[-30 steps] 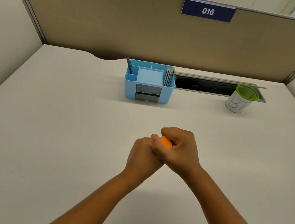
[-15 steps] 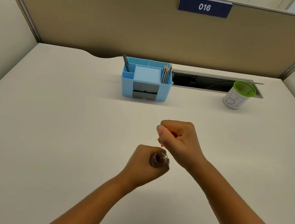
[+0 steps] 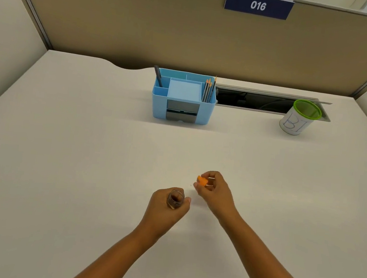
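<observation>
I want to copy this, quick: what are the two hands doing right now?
Left hand: grips a small open jar.
Right hand: pinches an orange cap.

bare desk [image 3: 81, 172] surrounds the left hand [image 3: 165, 206] and right hand [image 3: 216, 194], which sit near each other but apart. far obstacles: blue organiser [image 3: 181, 113] and green-rimmed cup [image 3: 295, 123] along the back, well apart, with partition walls [image 3: 122, 27] closing rear and sides.

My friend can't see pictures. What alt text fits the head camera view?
A person's left hand holds a small open jar of something brown at a pale desk, and the right hand pinches a little orange piece beside it. A blue organizer with pencils and a green-rimmed cup stand behind.
</observation>
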Demonstrator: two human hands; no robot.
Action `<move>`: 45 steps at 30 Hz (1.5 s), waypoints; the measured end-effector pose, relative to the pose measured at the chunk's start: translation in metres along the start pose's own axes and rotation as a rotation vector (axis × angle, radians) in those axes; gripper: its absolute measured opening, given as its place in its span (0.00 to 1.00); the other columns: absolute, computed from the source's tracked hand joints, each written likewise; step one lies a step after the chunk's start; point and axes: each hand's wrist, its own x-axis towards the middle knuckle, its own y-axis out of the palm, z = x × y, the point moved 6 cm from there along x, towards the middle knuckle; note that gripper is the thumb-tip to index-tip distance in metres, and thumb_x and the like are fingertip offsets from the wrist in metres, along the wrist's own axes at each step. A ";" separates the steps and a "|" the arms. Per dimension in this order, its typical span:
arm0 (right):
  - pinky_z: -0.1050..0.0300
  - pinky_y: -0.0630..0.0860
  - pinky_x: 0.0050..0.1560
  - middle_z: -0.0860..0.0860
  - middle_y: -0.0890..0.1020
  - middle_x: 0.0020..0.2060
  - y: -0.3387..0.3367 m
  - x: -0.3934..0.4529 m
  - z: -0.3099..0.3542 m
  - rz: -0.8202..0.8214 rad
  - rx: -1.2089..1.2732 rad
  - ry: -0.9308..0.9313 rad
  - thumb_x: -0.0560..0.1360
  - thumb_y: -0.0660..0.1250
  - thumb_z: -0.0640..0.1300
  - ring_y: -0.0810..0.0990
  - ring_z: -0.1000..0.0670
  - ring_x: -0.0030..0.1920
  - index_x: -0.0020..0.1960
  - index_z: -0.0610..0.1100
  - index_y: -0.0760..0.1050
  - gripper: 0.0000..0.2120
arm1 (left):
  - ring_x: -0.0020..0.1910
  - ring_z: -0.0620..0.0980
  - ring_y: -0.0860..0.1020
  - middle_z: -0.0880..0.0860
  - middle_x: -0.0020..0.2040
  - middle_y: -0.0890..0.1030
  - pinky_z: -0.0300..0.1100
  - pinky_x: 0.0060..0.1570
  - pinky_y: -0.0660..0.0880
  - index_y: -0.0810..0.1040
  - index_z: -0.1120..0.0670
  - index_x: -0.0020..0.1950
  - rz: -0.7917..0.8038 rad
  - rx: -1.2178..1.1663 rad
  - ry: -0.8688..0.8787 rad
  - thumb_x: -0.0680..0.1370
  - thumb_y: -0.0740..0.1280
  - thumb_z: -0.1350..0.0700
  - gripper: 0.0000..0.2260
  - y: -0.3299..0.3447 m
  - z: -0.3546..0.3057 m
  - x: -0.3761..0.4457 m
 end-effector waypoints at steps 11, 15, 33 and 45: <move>0.59 0.74 0.52 0.55 0.78 0.51 0.027 0.007 -0.024 -0.058 -0.301 -0.199 0.73 0.69 0.49 0.79 0.47 0.54 0.55 0.47 0.69 0.15 | 0.25 0.46 0.62 0.46 0.21 0.64 0.41 0.27 0.65 0.63 0.48 0.24 -0.120 0.057 -0.119 0.74 0.66 0.59 0.20 -0.005 0.022 0.002; 0.50 0.61 0.71 0.52 0.77 0.63 0.030 0.008 -0.031 -0.012 -0.370 -0.202 0.74 0.66 0.53 0.68 0.46 0.69 0.68 0.44 0.64 0.27 | 0.26 0.47 0.62 0.46 0.21 0.65 0.45 0.29 0.65 0.64 0.48 0.24 -0.161 0.052 -0.109 0.73 0.66 0.57 0.19 -0.008 0.021 0.007; 0.58 0.79 0.51 0.48 0.85 0.46 0.048 -0.031 0.009 0.087 0.752 0.215 0.81 0.54 0.47 0.83 0.52 0.50 0.49 0.44 0.80 0.16 | 0.62 0.47 0.68 0.44 0.56 0.73 0.27 0.54 0.64 0.75 0.44 0.57 -0.224 -0.037 0.080 0.67 0.63 0.40 0.21 0.010 -0.012 0.045; 0.55 0.83 0.41 0.40 0.84 0.43 0.064 -0.043 0.027 0.298 1.459 0.568 0.76 0.64 0.40 0.85 0.46 0.43 0.53 0.35 0.77 0.10 | 0.56 0.45 0.68 0.48 0.56 0.74 0.39 0.56 0.68 0.62 0.37 0.64 -0.236 0.056 0.120 0.68 0.60 0.37 0.25 0.011 -0.006 0.046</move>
